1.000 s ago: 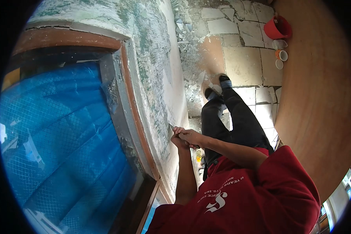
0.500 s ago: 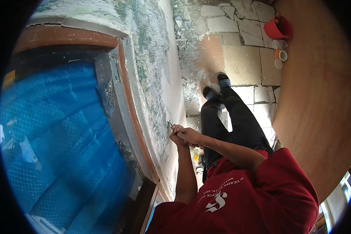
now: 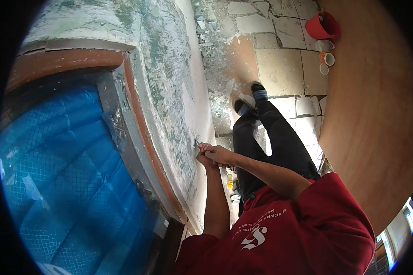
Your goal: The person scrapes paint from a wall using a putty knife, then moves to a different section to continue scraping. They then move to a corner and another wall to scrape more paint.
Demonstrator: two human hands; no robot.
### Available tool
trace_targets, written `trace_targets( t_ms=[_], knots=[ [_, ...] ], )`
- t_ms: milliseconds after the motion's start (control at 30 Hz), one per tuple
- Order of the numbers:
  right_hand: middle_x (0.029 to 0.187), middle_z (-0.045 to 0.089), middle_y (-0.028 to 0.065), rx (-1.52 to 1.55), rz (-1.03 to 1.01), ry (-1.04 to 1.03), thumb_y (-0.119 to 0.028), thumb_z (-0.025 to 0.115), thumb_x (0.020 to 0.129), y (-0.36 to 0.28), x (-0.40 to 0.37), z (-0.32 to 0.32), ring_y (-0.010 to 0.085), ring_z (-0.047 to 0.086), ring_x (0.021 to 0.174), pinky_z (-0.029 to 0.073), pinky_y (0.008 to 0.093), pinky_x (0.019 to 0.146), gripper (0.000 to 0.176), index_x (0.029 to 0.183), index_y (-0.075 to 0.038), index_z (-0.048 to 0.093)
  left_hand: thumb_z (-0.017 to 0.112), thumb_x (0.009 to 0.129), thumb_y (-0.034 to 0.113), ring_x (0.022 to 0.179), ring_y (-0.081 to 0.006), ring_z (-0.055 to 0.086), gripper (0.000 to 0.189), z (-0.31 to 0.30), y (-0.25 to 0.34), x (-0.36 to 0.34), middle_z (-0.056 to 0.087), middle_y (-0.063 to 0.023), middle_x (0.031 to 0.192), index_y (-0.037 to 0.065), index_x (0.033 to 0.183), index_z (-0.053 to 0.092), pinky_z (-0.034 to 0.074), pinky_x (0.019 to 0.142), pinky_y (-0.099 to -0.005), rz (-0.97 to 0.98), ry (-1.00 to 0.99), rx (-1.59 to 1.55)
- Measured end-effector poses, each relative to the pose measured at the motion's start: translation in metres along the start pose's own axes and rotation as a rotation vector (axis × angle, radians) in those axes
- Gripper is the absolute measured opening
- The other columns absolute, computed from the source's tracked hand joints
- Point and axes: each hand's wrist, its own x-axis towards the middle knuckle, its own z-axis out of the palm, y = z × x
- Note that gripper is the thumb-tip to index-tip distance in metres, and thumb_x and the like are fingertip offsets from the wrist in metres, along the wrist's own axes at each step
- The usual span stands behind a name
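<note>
A small thin tool point(image 3: 197, 142), probably a scraper, has its metal tip against the peeling wall point(image 3: 172, 101). My left hand point(image 3: 205, 159) is closed close to the wall, its fingers wrapped round the tool. Overlapping it from the right, my right hand point(image 3: 221, 155) is also closed on the tool's handle, which the fingers mostly hide. Patches of green and white old paint cover the wall around the tip.
Left of the wall is a framed window point(image 3: 147, 133) with blue sheeting point(image 3: 69, 174) behind it. Broken tiles and debris point(image 3: 215, 68) lie on the floor. A red bucket point(image 3: 321, 26) and a small orange-and-white cup point(image 3: 328, 58) stand beside a curved wooden panel point(image 3: 371, 105).
The view has shifted slightly, so the window frame and bucket appear a little further left. Both hands keep their hold, with the tool tip still at the wall.
</note>
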Motion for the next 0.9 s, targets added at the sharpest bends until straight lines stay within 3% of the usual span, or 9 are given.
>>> trace_targets(
  t_ms=[100,200,300,400,533,667,767,800,900],
  knots=[
    [0.091,0.059,0.0016,-0.025,-0.067,0.020,-0.027,0.048,0.089,0.013,0.019,-0.003,0.0091,0.059,0.070,0.050,0.0262,0.051,0.027,0.102,-0.007,0.060,0.037,0.080,-0.005,0.062,-0.0125,0.044,0.013,-0.007,0.003,0.011,0.045,-0.0036,0.069,0.002,0.082,0.048,0.042,0.065,-0.0237,0.012,0.019,-0.014],
    [0.091,0.059,0.0009,-0.092,0.144,-0.005,-0.027,0.048,0.088,-0.024,0.000,-0.012,0.0106,0.058,0.062,0.048,0.0254,0.048,0.025,0.101,-0.008,0.059,0.037,0.080,-0.005,0.063,-0.0125,0.046,0.013,-0.014,0.008,0.023,0.046,-0.0037,0.069,0.002,0.083,0.048,0.042,0.065,-0.0238,0.009,0.031,-0.012],
    [0.090,0.059,0.0012,-0.022,0.127,0.008,-0.027,0.046,0.089,-0.020,0.014,-0.016,0.0105,0.054,0.049,0.045,0.0251,0.042,0.026,0.102,-0.009,0.059,0.037,0.080,-0.005,0.064,-0.0126,0.047,0.014,-0.022,0.010,0.033,0.046,-0.0038,0.070,0.003,0.083,0.048,0.042,0.065,-0.0240,-0.014,0.033,-0.018],
    [0.077,0.058,0.0034,0.086,-0.209,0.106,-0.028,0.046,0.090,0.058,0.088,-0.008,0.0107,0.047,0.039,0.041,0.0249,0.036,0.024,0.098,-0.010,0.060,0.039,0.079,-0.005,0.064,-0.0128,0.049,0.013,0.007,-0.008,0.031,0.047,-0.0037,0.070,0.003,0.083,0.048,0.043,0.064,-0.0241,0.016,0.029,0.093],
    [0.061,0.051,0.0030,0.129,0.236,0.026,-0.033,0.042,0.093,0.014,0.062,-0.027,0.0094,0.044,0.039,0.038,0.0242,0.034,0.025,0.097,-0.013,0.058,0.045,0.078,-0.007,0.071,-0.0123,0.051,0.017,0.016,-0.018,0.035,0.048,-0.0032,0.074,0.006,0.090,0.047,0.043,0.068,-0.0236,0.027,0.056,0.281],
    [0.051,0.043,-0.0002,0.161,0.197,0.008,-0.041,0.034,0.096,0.000,0.023,-0.015,0.0078,0.040,0.035,0.033,0.0223,0.031,0.031,0.105,-0.018,0.053,0.048,0.083,0.000,0.068,-0.0151,0.050,0.005,0.001,-0.001,0.026,0.049,-0.0041,0.072,0.004,0.085,0.049,0.044,0.070,-0.0261,0.012,0.006,0.360],
    [0.049,0.043,-0.0007,0.174,0.130,-0.003,-0.044,0.034,0.097,0.006,-0.006,0.001,0.0074,0.037,0.032,0.030,0.0221,0.028,0.034,0.106,-0.018,0.054,0.046,0.084,0.001,0.067,-0.0159,0.049,0.004,0.039,-0.016,-0.016,0.048,-0.0043,0.071,0.003,0.087,0.048,0.044,0.069,-0.0268,0.016,0.036,0.343],
    [0.048,0.042,-0.0010,0.204,0.142,-0.032,-0.046,0.035,0.097,0.008,-0.011,0.005,0.0070,0.035,0.030,0.029,0.0222,0.027,0.036,0.109,-0.018,0.054,0.045,0.081,-0.003,0.067,-0.0139,0.048,0.014,0.043,-0.018,-0.028,0.047,-0.0032,0.073,0.004,0.093,0.048,0.042,0.067,-0.0249,0.001,0.026,0.325],
    [0.048,0.043,-0.0006,0.215,0.134,-0.043,-0.044,0.034,0.097,0.012,-0.023,0.015,0.0071,0.036,0.031,0.030,0.0225,0.027,0.036,0.108,-0.017,0.055,0.042,0.083,0.000,0.067,-0.0160,0.048,0.007,0.040,-0.013,-0.043,0.047,-0.0045,0.071,0.002,0.087,0.048,0.043,0.068,-0.0263,0.002,0.057,0.120]
  ],
)
